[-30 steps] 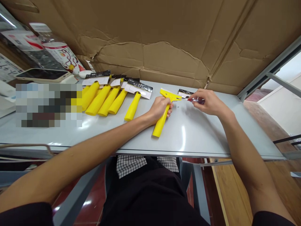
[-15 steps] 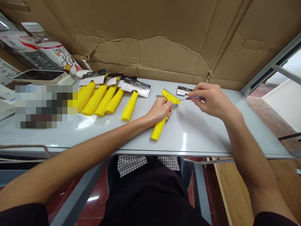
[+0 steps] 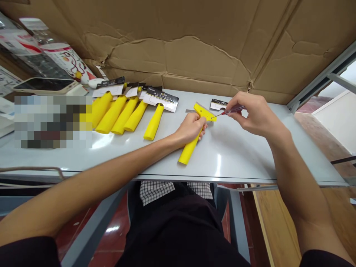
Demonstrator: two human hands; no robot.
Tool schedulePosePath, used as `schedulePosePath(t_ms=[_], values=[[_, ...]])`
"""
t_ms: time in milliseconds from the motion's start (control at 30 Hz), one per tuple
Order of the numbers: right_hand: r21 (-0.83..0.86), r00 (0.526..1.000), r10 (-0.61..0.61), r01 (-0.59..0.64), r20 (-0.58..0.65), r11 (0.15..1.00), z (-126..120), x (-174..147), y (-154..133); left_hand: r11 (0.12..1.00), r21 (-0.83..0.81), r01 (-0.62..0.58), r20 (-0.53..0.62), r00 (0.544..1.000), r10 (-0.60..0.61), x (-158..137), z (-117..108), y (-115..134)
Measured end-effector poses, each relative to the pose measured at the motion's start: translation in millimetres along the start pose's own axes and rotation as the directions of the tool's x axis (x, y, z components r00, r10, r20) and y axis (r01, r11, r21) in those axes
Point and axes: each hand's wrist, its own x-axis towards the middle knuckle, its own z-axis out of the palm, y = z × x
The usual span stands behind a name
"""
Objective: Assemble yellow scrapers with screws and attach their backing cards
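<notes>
My left hand (image 3: 193, 128) is wrapped round the neck of a yellow scraper (image 3: 189, 150), its handle slanting down toward the table's front edge. A thin metal blade (image 3: 190, 111) shows at the scraper's head. Between the fingertips of my right hand (image 3: 249, 113) is a slim screwdriver (image 3: 233, 109) with a red collar. Its tip meets the scraper's head near a small screw at the right end. Behind it lies a black and white card (image 3: 218, 104), partly covered by my right fingers.
Several yellow scrapers (image 3: 130, 115) with cards lie in a row at left; a single carded one (image 3: 154, 121) is nearest. Further left are a phone (image 3: 44, 85), plastic bottles (image 3: 59, 55) and a blurred-out patch. Cardboard (image 3: 180, 55) stands along the back of the table (image 3: 155, 157).
The view has shifted slightly. Both hands keep their grips, and the screwdriver tip stays at the right end of the scraper's head; my right fingers have turned a little.
</notes>
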Motion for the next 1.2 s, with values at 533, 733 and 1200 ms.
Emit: schedulePosePath(t_ms=[533,733,1200], values=[[-0.108,0.999,-0.028,0.025,-0.021,0.994,3.9,1.7,4.6,1.000,-0.006,0.010,-0.020,1.000,-0.010,-1.4,1.4,3.8],[-0.079,0.989,-0.144,0.140,-0.036,0.987,6.8,-1.4,-8.9,1.000,-0.013,-0.008,-0.011,1.000,0.008,1.3,0.5,0.8],[-0.179,0.999,0.017,-0.024,-0.042,0.984,2.3,-0.5,5.8,1.000,-0.009,0.004,-0.006,1.000,-0.004,1.3,-0.2,1.3]])
